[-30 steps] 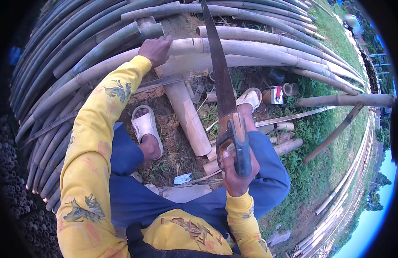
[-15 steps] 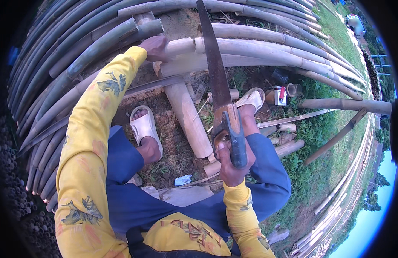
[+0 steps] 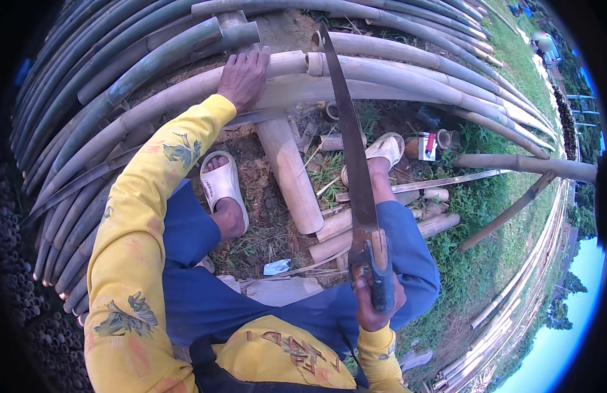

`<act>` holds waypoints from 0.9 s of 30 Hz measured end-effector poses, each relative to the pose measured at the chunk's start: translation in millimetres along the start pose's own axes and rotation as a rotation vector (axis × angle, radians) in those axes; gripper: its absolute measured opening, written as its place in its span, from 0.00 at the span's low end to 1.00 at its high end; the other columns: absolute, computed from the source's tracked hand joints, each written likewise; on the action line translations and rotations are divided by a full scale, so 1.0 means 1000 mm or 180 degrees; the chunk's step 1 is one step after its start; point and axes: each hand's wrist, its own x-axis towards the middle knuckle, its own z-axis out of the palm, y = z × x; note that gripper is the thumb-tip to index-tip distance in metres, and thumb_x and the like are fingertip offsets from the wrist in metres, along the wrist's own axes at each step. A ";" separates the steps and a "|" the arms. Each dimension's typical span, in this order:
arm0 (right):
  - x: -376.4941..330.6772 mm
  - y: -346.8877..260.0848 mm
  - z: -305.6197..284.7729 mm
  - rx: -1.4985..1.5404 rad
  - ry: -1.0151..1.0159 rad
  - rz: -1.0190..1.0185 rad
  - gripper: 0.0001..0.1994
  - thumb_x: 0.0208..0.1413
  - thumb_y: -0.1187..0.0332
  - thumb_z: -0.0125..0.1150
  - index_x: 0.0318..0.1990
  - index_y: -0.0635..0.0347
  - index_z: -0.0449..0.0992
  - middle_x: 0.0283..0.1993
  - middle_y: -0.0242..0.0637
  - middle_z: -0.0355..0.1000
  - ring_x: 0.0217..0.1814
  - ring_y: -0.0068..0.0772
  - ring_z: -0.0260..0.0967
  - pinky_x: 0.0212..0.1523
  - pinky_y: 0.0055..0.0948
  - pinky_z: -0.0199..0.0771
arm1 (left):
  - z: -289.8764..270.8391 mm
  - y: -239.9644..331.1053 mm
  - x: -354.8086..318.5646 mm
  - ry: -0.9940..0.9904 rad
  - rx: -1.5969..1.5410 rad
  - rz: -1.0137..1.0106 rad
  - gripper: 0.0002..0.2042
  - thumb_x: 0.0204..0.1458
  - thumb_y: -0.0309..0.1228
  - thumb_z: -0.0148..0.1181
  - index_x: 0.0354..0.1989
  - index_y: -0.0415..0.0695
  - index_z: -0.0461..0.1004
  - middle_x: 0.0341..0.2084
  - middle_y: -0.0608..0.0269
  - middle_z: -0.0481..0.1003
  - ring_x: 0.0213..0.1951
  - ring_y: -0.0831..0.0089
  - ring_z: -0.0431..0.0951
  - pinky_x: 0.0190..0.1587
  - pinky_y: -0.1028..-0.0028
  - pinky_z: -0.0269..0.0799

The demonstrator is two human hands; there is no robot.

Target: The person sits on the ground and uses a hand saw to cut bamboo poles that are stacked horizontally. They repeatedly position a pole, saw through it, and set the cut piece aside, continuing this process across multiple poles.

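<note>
My left hand point(image 3: 244, 75) rests over a pale bamboo pole point(image 3: 169, 92), its fingers curled across the top close to the cut end. That end lies almost against the end of another bamboo pole point(image 3: 395, 77) running off to the right. My right hand point(image 3: 377, 302) is closed round the dark handle of a handsaw point(image 3: 353, 150). The long blade points up and away, its tip in front of the poles' ends and apart from my left hand. Beneath the poles, a thick bamboo log point(image 3: 287, 173) slants toward me between my feet.
Many bamboo poles point(image 3: 113, 46) are stacked at the far left. Short bamboo offcuts point(image 3: 333, 242) lie by my right foot, near a small box with a red item point(image 3: 427, 145). A propped pole point(image 3: 526, 162) stands at the right. A white scrap point(image 3: 277, 267) lies on the ground.
The handsaw has come down toward me and slightly right with my right hand. My left hand has shifted a little right, and its fingers now lie over the bamboo pole.
</note>
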 end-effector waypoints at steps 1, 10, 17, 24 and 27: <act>-0.015 -0.001 -0.016 -0.0306 -0.0129 -0.0250 0.11 0.45 0.78 0.72 0.38 0.66 0.80 0.27 0.39 0.77 0.23 0.35 0.75 0.30 0.30 0.74 | 0.004 -0.004 -0.001 -0.0074 0.0049 -0.0001 0.22 0.49 0.34 0.68 0.51 0.45 0.69 0.40 0.54 0.78 0.40 0.57 0.81 0.43 0.60 0.76; -0.041 -0.015 -0.056 -0.1135 -0.0453 -0.0700 0.13 0.38 0.78 0.73 0.34 0.64 0.77 0.26 0.43 0.73 0.23 0.46 0.73 0.28 0.36 0.73 | -0.003 -0.020 0.025 -0.1453 -0.0622 -0.0269 0.26 0.46 0.31 0.70 0.53 0.41 0.65 0.45 0.46 0.79 0.47 0.44 0.82 0.51 0.55 0.79; -0.010 0.009 -0.051 -0.1228 -0.0555 -0.1471 0.13 0.35 0.79 0.71 0.31 0.62 0.73 0.24 0.43 0.69 0.25 0.52 0.72 0.29 0.41 0.73 | -0.019 0.002 -0.002 -0.0761 -0.0341 -0.0542 0.35 0.44 0.30 0.71 0.63 0.45 0.63 0.52 0.51 0.72 0.59 0.54 0.72 0.61 0.55 0.66; -0.052 -0.001 -0.054 -0.0787 -0.0059 -0.0932 0.12 0.43 0.79 0.72 0.38 0.64 0.79 0.27 0.42 0.75 0.22 0.40 0.74 0.26 0.31 0.72 | -0.038 -0.008 -0.004 -0.1234 -0.0350 -0.0630 0.41 0.40 0.42 0.76 0.65 0.44 0.64 0.54 0.53 0.72 0.60 0.55 0.73 0.62 0.58 0.68; -0.042 -0.004 -0.029 -0.0515 0.0142 -0.0779 0.09 0.48 0.78 0.71 0.37 0.65 0.78 0.25 0.36 0.74 0.22 0.29 0.72 0.27 0.27 0.70 | -0.031 -0.014 0.009 -0.1332 -0.0413 -0.0693 0.37 0.40 0.46 0.75 0.59 0.44 0.68 0.52 0.51 0.75 0.58 0.55 0.76 0.60 0.59 0.70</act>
